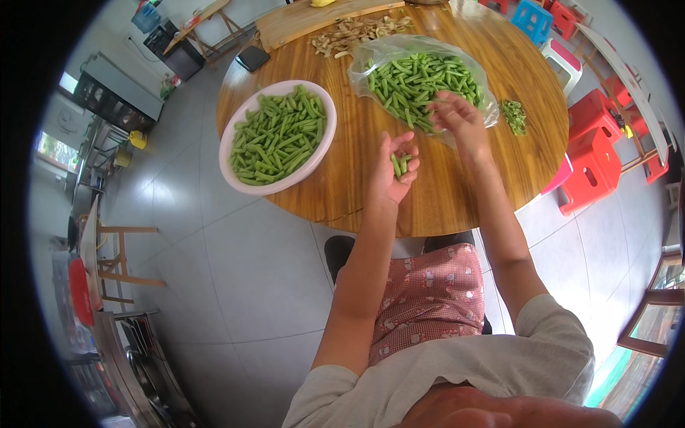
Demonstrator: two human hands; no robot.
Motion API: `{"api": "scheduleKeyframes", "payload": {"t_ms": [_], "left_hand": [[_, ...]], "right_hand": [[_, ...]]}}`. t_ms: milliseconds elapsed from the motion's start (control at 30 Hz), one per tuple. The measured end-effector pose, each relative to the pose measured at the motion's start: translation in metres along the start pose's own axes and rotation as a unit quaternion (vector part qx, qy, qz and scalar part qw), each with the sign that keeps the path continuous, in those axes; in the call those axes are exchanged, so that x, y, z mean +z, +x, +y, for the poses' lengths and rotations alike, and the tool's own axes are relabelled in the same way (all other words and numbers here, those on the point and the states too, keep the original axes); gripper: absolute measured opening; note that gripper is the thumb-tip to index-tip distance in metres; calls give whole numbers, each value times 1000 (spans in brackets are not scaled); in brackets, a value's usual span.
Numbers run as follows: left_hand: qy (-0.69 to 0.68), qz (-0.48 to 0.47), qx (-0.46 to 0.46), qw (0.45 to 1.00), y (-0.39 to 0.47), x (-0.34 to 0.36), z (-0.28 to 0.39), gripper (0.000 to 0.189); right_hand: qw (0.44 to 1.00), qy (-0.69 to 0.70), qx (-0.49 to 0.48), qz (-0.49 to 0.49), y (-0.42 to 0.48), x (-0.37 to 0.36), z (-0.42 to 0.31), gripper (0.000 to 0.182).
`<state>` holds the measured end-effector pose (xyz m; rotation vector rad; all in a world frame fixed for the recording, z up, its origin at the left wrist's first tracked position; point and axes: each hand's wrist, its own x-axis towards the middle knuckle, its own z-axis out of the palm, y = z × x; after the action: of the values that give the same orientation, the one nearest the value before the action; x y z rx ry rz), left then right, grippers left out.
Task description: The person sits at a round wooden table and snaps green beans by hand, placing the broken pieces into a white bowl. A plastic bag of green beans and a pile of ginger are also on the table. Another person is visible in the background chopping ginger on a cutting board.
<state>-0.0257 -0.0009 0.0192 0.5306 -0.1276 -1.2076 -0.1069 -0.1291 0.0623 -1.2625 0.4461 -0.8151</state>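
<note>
My left hand (396, 166), palm up above the near part of the round wooden table (342, 198), has its fingers curled around a few short green bean pieces (400, 166). My right hand (457, 120) is at the near right edge of a clear plastic bag (369, 53) spread under a heap of cut green beans (423, 80). Its thumb and fingertips are pinched together over the beans; something thin and green seems to be between them. To the left, a white oval basin (330, 117) holds many more bean pieces (278, 134). A small pile of green trimmings (514, 116) lies right of the bag.
Brown peelings or dry pods (358, 33) lie behind the bag, beside a wooden board (321, 18). A black wallet-like object (252, 58) rests at the table's far left. Red plastic stools (591, 166) stand close to the right edge. A patterned apron (428, 289) covers my lap.
</note>
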Motion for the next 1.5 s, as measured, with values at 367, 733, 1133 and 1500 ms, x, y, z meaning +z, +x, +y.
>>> {"api": "scheduleKeyframes", "payload": {"t_ms": [367, 733, 1133, 1500], "left_hand": [[0, 17, 5, 1000, 2, 5, 0, 42], [-21, -31, 4, 999, 5, -8, -1, 35], [-24, -19, 2, 1000, 3, -5, -1, 35], [-40, 38, 25, 998, 7, -3, -5, 33]], "right_hand": [[913, -162, -66, -370, -15, 14, 9, 13], [975, -57, 80, -200, -16, 11, -10, 9], [999, -36, -15, -22, -2, 2, 1, 26], [845, -389, -254, -265, -23, 25, 5, 17]]}}
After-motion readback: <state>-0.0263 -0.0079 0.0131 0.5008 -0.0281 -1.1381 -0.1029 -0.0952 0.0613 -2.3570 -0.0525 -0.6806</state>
